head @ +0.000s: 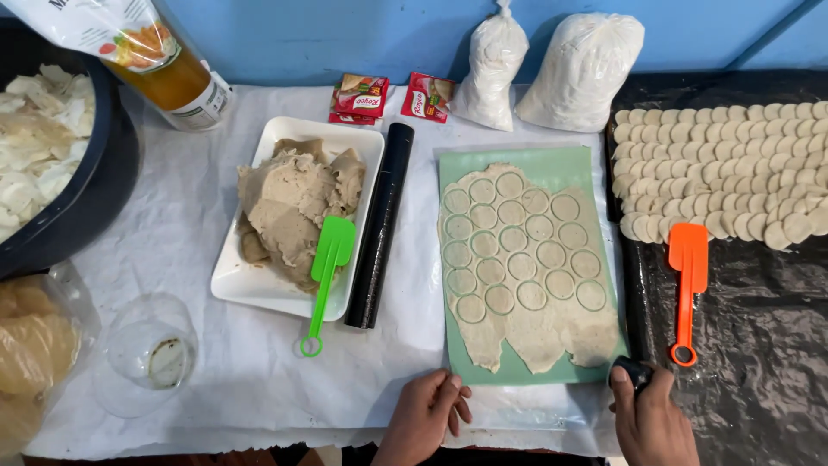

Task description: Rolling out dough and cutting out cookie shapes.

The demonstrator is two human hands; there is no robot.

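Dough sheet [526, 259], cut with circles, is lying lengthwise near-to-far on green mat [552, 168], just beyond both hands. Right hand [651, 423] is gripping small black cutter [631, 373]; left hand [424, 414] is resting, fingers loosely curled and empty, nearer the sheet's left edge.

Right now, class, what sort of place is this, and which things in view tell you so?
Probably a home or small-workshop table for making dough snacks by hand. A rolled dough sheet cut into rounds lies on a green mat, cut discs lie in rows on black plastic, and a white tray holds dough.
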